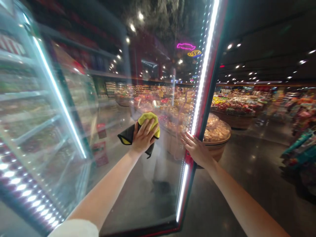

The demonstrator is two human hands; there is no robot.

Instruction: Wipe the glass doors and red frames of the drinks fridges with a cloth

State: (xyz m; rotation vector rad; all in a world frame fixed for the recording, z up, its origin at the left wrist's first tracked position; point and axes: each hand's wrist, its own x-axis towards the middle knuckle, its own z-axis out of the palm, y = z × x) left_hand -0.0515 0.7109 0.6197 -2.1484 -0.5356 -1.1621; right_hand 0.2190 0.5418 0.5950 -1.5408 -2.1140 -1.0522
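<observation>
My left hand (143, 136) presses a yellow and dark grey cleaning cloth (150, 117) flat against the glass door (138, 194) of a lit display fridge. Its fingers lie over the yellow side, and a dark fold of cloth sticks out to the left. At the door's right edge, my right hand (198, 151) is wrapped round the door frame (210, 105), its fingers on the inner side beside a bright light strip (184, 187). The door stands open, swung away from the shelves.
Fridge shelves (22, 95), blurred, line the left side, with another light strip (59, 95) along them. Beyond the glass stands a round wooden produce bin (218, 148). Blurred goods (300, 141) on a rack fill the far right. Shiny dark floor (249, 171) lies between.
</observation>
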